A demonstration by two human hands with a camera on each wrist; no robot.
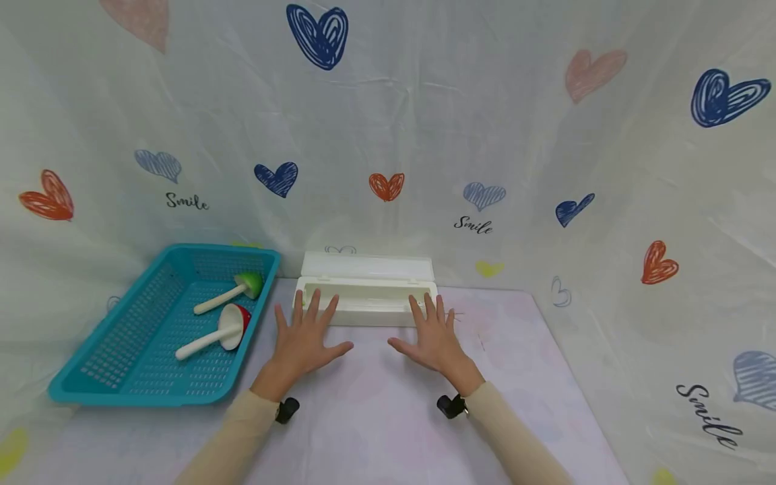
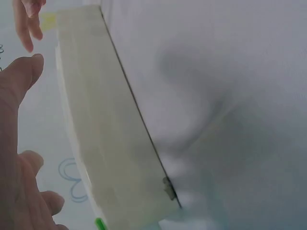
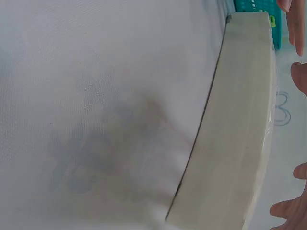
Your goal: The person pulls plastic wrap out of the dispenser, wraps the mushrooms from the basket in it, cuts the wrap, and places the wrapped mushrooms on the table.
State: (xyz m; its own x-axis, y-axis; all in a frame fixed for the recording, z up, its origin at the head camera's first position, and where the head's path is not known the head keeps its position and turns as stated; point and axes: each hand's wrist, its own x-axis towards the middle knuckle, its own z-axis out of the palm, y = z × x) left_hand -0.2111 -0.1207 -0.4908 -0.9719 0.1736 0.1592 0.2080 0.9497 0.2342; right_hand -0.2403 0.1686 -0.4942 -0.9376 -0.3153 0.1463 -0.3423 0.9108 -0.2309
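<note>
Head view: long white plastic box, lid up, centre frame on counter; left hand and right hand flat, fingers spread, fingertips at box front. Risk: pushed box sliding backward.
Left wrist view: box wall, fingers uncurled.
Right wrist view: same, nothing gripped.

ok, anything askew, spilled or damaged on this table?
Nothing stands out. The long white plastic box sits square to the back cloth with its lid up, both flat hands, left and right, in front of it. Two mushroom-shaped toys lie on their sides inside the teal plastic basket.
</note>
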